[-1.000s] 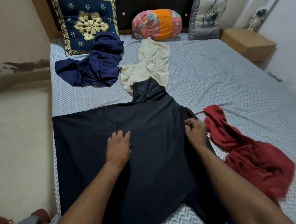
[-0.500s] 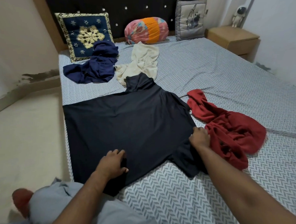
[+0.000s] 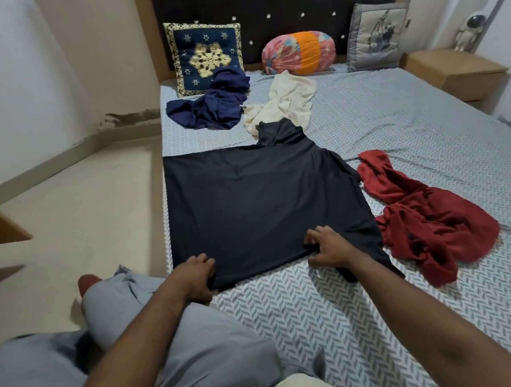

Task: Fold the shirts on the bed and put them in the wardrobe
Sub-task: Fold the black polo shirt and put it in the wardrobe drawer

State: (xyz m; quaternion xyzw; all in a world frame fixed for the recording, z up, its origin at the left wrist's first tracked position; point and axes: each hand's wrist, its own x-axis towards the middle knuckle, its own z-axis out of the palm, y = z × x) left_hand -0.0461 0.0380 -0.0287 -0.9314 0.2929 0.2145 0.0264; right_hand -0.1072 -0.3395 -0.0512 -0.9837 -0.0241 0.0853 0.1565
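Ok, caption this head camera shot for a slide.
Left hand and right hand grip the near edge of the black shirt spread flat on the bed.

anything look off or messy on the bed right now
Three shirts lie crumpled: the blue shirt against the patterned cushion, the cream shirt beside it, the red shirt right of the flat black shirt. A dark stain marks the wall.

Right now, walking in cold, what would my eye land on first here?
A big black shirt lies spread flat on the near left part of the bed, and the person's left hand and right hand both grip its near edge. A red shirt sits crumpled just to its right, while a blue shirt and a cream shirt lie in heaps farther up, near the cushions.
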